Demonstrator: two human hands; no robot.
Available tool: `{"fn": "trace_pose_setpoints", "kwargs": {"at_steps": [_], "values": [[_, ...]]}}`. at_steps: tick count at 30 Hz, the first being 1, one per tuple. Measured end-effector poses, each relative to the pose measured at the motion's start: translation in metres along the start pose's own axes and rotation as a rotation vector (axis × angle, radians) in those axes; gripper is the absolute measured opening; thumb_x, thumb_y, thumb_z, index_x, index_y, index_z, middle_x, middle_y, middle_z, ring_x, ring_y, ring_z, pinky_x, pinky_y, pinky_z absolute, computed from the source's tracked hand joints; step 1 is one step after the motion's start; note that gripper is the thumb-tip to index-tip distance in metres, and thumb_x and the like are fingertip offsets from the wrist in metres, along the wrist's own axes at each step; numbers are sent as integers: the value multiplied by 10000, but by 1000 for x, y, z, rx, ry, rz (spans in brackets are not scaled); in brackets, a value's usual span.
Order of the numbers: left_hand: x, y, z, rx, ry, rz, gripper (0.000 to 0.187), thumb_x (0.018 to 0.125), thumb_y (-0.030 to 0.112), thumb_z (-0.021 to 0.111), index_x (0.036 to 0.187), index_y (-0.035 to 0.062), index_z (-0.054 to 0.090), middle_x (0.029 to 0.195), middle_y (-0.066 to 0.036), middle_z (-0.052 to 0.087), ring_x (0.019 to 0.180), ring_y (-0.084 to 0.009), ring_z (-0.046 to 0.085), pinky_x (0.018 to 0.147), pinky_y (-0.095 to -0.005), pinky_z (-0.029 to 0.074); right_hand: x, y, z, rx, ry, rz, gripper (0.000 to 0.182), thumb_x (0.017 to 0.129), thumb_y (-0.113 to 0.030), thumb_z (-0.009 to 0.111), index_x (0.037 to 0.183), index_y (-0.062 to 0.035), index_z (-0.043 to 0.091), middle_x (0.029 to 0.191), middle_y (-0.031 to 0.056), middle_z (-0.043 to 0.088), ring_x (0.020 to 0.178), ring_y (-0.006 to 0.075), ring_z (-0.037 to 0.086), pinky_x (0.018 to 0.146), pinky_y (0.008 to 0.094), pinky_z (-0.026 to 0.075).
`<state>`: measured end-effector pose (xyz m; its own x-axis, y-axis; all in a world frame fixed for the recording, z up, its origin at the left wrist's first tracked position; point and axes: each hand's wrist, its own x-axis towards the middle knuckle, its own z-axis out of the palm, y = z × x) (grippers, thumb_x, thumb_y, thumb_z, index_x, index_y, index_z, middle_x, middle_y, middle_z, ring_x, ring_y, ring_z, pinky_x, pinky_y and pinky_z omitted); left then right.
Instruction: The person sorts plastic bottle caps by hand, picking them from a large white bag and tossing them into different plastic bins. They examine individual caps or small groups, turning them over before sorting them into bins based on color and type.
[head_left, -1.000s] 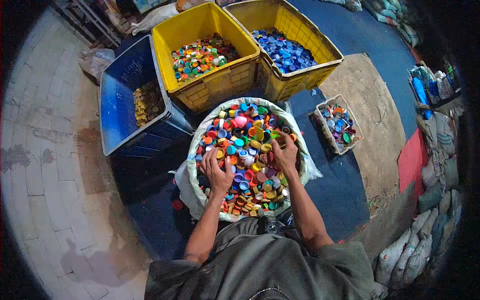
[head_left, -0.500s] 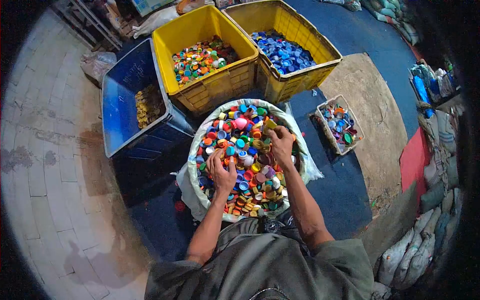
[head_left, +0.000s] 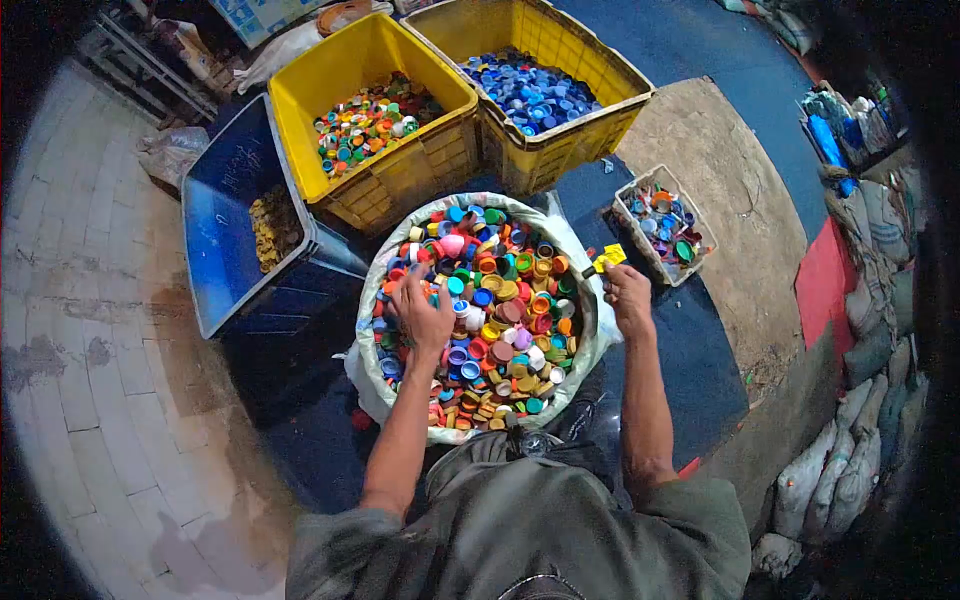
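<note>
A round sack [head_left: 372, 395] with a rolled pale rim stands right in front of me, filled with mixed plastic bottle caps [head_left: 503, 345]. Over the left part of the caps is my left hand [head_left: 424, 312], fingers apart and nothing held in them. My right hand [head_left: 630, 296] is out past the sack's right rim, closed on a small yellow piece [head_left: 609, 257] with a dark bit at its left end. That piece sticks out above the fingertips, between the sack and a small white crate [head_left: 708, 238] of mixed caps and scraps.
Behind the sack stand a blue bin [head_left: 228, 225] with yellowish contents, a yellow bin [head_left: 300, 135] of mixed caps and another yellow bin [head_left: 570, 165] of blue caps. Filled sacks [head_left: 805, 465] line the right side. A flat brown sheet [head_left: 740, 160] lies on the floor.
My right hand has moved right from over the caps to beyond the sack's rim, carrying the yellow piece. My left hand has shifted slightly up and left, its fingers spreading. The view has shifted a little.
</note>
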<state>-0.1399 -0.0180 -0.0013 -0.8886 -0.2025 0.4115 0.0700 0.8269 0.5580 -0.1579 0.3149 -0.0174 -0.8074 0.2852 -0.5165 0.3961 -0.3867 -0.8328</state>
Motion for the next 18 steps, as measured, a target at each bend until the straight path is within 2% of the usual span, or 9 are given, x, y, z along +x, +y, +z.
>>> {"fn": "trace_pose_setpoints", "kwargs": {"at_steps": [2, 5, 7, 9, 10, 13, 14, 17, 18], "values": [[23, -3, 10, -67, -32, -28, 402, 813, 179, 647, 1157, -4, 550, 1084, -155, 598, 1100, -331, 471, 960, -441, 336, 6, -5, -22, -37, -54, 54, 119, 853, -141, 668, 846, -30, 625, 712, 15, 593, 543, 74, 514, 436, 204, 373], [48, 4, 18, -45, 20, 45, 411, 800, 175, 654, 1152, -9, 550, 1093, -170, 595, 1069, -348, 475, 968, -453, 344, 40, -12, -64, 59, 44, 51, 146, 863, -152, 652, 898, -14, 621, 764, 39, 605, 584, 92, 539, 443, 213, 389], [53, 3, 22, -31, -13, 40, 409, 798, 181, 659, 1147, -6, 553, 1102, -166, 596, 1072, -347, 476, 963, -449, 346, 55, -23, -84, 432, 126, -239, 207, 877, -169, 642, 985, 3, 609, 846, 72, 623, 681, 113, 583, 500, 203, 428], [47, 8, 21, -38, -35, 46, 410, 796, 180, 664, 1145, -3, 554, 1108, -164, 595, 1064, -340, 484, 957, -444, 349, 62, -42, -112, 550, 118, -138, 244, 893, -169, 626, 1056, 9, 593, 959, 99, 643, 792, 135, 615, 579, 188, 455], [44, 12, 19, -41, -42, 47, 410, 794, 180, 667, 1145, -1, 554, 1111, -163, 595, 1060, -337, 488, 954, -442, 350, 65, -42, -114, 687, 182, -148, 259, 888, -170, 637, 1064, 14, 594, 1007, 110, 658, 812, 149, 631, 634, 200, 469], [24, 18, 11, -158, -78, -1, 421, 789, 175, 678, 1152, 4, 553, 1111, -155, 596, 1046, -323, 500, 953, -441, 351, 46, -28, -108, 491, 250, -230, 289, 878, -176, 647, 1085, 18, 590, 1024, 112, 664, 810, 170, 639, 639, 237, 483], [16, 17, 11, -105, -47, -33, 401, 795, 159, 678, 1148, 11, 558, 1083, -133, 610, 1034, -307, 511, 948, -436, 356, 42, -20, -105, 431, 230, -202, 355, 877, -143, 646, 1160, 47, 547, 1049, 108, 660, 814, 164, 625, 658, 254, 508], [-4, 12, 2, -265, 16, -219, 374, 810, 155, 671, 1139, 13, 563, 1047, -112, 624, 1040, -292, 507, 933, -422, 371, 21, 15, -79, 113, 287, -190, 329, 857, -171, 667, 1124, 10, 603, 954, 80, 670, 806, 154, 625, 635, 266, 487], [-9, 10, -3, -236, 12, -214, 379, 819, 167, 669, 1148, 14, 561, 1046, -118, 622, 1026, -286, 519, 917, -412, 391, 13, 26, -68, -53, 316, -227, 323, 854, -155, 666, 1127, 5, 606, 937, 72, 667, 795, 142, 615, 639, 265, 487]]}}
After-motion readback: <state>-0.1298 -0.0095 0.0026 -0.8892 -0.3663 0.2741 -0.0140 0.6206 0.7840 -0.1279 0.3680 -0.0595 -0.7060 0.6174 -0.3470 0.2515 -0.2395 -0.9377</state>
